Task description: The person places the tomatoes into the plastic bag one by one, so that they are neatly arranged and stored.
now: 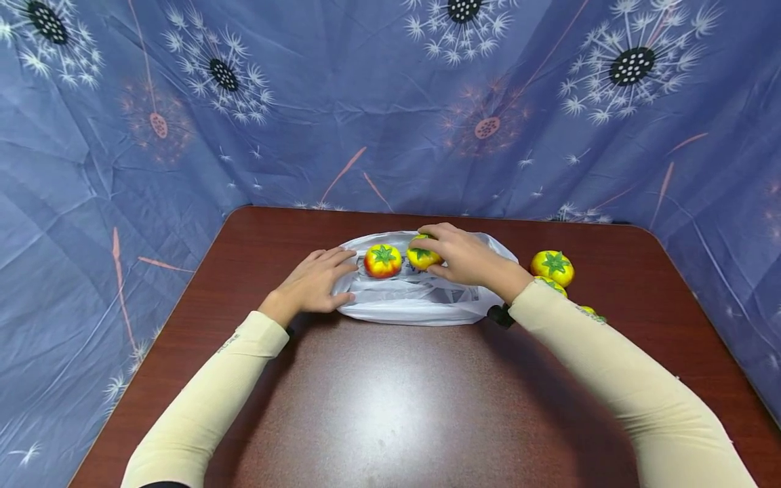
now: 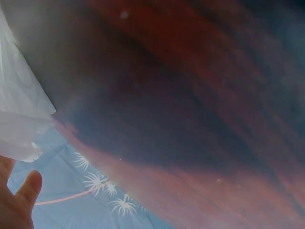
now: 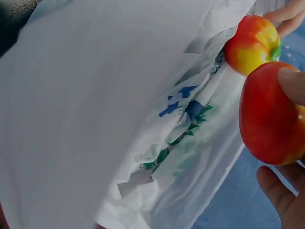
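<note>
A white plastic bag (image 1: 403, 312) lies spread on the table with its mouth facing up. One red-and-yellow tomato (image 1: 383, 261) with a green star-shaped top sits on it, left of the middle. My right hand (image 1: 464, 256) grips a second tomato (image 1: 421, 256) over the bag; in the right wrist view that held tomato (image 3: 264, 114) shows its red underside, close to the other tomato (image 3: 250, 45). My left hand (image 1: 314, 281) is at the bag's left edge, fingers spread and extended. In the left wrist view only part of that hand (image 2: 16, 202) appears, below the bag (image 2: 21, 90).
Several yellow tomatoes (image 1: 552, 268) lie right of the bag, partly hidden by my right forearm. The brown table (image 1: 378, 400) reaches back to a blue curtain (image 1: 342, 135) with a dandelion print.
</note>
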A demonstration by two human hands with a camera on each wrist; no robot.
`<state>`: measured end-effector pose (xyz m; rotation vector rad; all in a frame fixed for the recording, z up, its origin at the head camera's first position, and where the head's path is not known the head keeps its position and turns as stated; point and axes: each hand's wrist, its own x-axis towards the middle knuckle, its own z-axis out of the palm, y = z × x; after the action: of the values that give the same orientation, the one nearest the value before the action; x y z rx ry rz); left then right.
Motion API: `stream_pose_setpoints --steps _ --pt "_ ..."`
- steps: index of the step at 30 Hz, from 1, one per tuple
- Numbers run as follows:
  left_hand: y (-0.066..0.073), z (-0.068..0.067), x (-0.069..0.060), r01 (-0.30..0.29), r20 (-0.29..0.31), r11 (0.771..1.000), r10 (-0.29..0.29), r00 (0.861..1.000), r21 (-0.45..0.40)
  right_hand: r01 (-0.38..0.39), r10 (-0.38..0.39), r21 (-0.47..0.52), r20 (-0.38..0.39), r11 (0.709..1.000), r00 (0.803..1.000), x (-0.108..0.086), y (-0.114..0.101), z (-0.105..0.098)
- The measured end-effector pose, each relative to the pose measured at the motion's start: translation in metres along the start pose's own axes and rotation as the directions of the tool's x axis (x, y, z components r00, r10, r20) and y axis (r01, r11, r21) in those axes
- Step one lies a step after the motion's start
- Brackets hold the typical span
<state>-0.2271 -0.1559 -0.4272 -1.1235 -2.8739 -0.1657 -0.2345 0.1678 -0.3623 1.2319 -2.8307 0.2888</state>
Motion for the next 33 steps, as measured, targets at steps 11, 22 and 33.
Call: stream_pose_setpoints --steps 11,22,33 --pt "-0.001 -0.002 0.002 0.007 0.006 1.000 -0.007 1.000 0.008 -0.041 0.039 0.032 0.055 0.999 0.998 0.013 0.003 0.015" --pt "-0.001 0.000 0.002 0.018 0.020 1.000 -0.018 1.000 0.013 -0.076 0.074 0.044 0.047 0.996 0.996 0.013 0.010 0.035" --pt "0.001 0.000 0.000 0.008 0.011 1.000 -0.008 1.000 0.001 -0.131 0.126 0.057 0.091 0.990 0.988 0.011 0.012 0.041"
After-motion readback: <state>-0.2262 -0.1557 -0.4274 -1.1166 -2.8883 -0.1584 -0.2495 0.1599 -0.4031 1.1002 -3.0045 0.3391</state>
